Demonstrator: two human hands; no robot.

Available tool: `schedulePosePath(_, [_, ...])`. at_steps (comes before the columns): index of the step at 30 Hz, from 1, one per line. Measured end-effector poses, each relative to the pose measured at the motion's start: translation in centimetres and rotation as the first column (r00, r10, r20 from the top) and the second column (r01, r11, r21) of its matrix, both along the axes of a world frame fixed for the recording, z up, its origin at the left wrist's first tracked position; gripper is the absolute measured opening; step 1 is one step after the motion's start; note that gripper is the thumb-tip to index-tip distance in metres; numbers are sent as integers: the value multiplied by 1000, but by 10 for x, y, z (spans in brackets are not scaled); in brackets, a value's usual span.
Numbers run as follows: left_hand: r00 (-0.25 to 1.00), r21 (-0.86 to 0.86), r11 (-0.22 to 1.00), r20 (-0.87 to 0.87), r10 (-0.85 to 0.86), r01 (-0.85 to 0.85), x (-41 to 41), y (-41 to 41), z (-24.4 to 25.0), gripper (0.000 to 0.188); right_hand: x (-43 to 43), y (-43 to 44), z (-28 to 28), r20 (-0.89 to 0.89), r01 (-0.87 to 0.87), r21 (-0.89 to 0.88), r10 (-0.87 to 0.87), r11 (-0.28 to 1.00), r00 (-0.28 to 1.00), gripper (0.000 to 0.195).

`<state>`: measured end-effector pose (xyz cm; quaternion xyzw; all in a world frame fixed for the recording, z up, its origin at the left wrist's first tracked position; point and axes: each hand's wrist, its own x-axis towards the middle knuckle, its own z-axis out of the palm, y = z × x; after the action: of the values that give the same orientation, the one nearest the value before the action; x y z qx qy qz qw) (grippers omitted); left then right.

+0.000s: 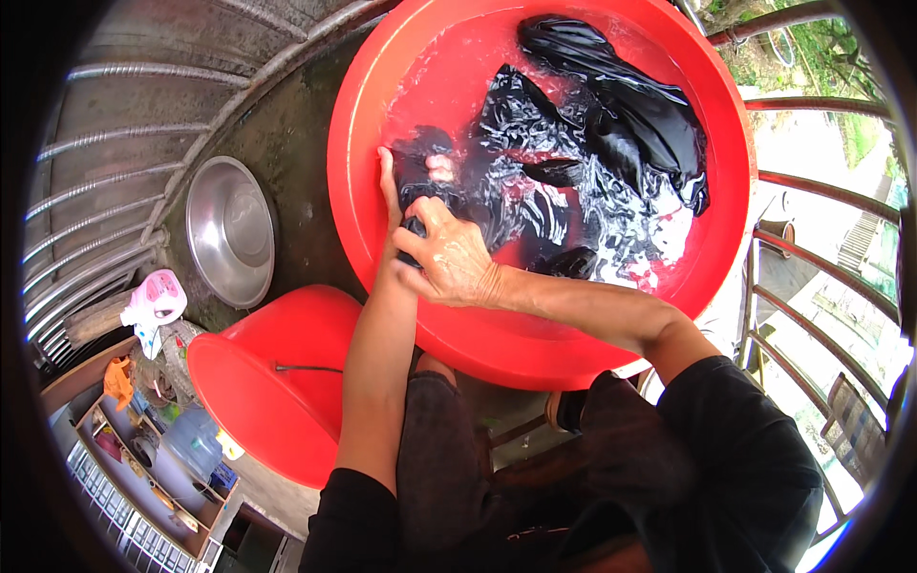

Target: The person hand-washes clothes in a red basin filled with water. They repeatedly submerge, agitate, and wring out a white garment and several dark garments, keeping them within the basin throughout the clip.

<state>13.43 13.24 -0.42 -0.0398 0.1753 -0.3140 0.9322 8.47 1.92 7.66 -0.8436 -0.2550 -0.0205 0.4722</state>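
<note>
Dark wet cloth (630,122) lies partly under water in a large red plastic basin (351,143). At the basin's left side my right hand (451,247), wet and with its fingers curled, grips a bunched piece of the dark cloth. My left hand (390,193) is beside it at the inner wall, partly hidden by the cloth and water, with one finger extended upward. The cloth lies against it, but how its other fingers close cannot be made out. More black fabric spreads over the basin's middle and right, and some of it bulges above the water.
A metal bowl (231,230) sits on the wet floor at left. Below it stands a second red tub (265,401). A pink and white plastic bottle (156,299) and a shelf unit (129,465) are at lower left. Metal railings (824,188) run along the right.
</note>
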Motion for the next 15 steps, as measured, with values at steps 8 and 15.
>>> schedulePosePath(8, [863, 382, 846, 479, 163, -372, 17, -17, -34, 48, 71, -1, -15, -11, 161, -9, -161, 987, 987, 32])
schedulePosePath(15, [977, 863, 499, -35, 208, -75, 36, -26, 24, 42, 137, -20, -74, -444, 341, -303, -448, 890, 776, 56])
